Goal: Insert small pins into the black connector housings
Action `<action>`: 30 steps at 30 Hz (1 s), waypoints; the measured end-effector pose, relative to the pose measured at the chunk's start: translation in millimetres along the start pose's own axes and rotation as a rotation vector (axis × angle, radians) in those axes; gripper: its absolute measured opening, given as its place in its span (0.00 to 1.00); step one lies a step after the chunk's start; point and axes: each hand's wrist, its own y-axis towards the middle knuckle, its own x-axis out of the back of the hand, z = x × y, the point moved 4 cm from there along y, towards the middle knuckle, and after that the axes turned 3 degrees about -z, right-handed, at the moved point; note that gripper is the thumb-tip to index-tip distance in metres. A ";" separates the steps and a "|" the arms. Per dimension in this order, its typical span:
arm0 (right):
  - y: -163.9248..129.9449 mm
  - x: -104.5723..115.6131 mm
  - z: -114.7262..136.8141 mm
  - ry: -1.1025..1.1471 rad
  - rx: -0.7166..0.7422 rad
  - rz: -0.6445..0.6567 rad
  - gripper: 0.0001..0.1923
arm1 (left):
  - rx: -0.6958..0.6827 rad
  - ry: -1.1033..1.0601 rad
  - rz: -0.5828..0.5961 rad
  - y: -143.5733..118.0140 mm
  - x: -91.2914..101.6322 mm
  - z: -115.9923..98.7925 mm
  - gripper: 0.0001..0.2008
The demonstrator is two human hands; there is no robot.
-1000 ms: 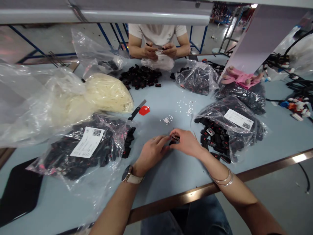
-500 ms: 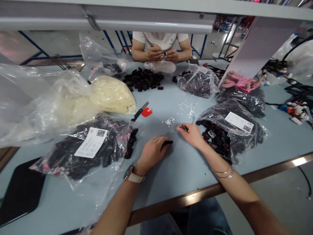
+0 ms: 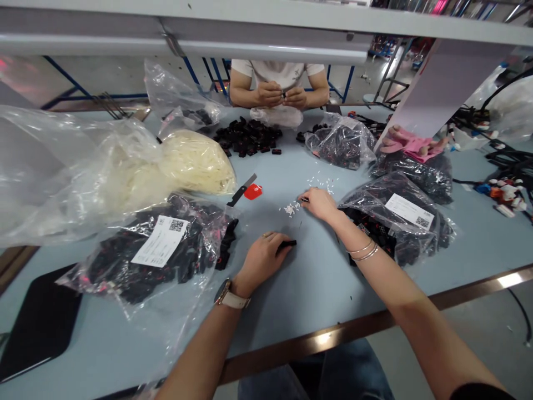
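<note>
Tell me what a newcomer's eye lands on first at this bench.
Probably the big clear bags of black parts that crowd the pale blue table, and the cream heap bagged at the left. At centre, the left hand grips a small black part, while the right hand reaches to the scattered white bits. Across the table, another person's hands work over a loose black pile.
</note>
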 end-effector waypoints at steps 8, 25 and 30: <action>3.2 -2.9 1.0 -0.012 0.110 0.028 0.13 | 0.015 -0.007 -0.002 -0.1 -0.3 0.7 0.03; -43.6 8.0 23.0 0.392 0.075 -0.120 0.11 | 0.102 -0.031 -0.069 -2.7 0.7 5.9 0.05; -78.5 -5.3 42.3 0.573 0.104 -0.051 0.08 | 0.167 -0.081 -0.123 -3.0 3.6 7.7 0.06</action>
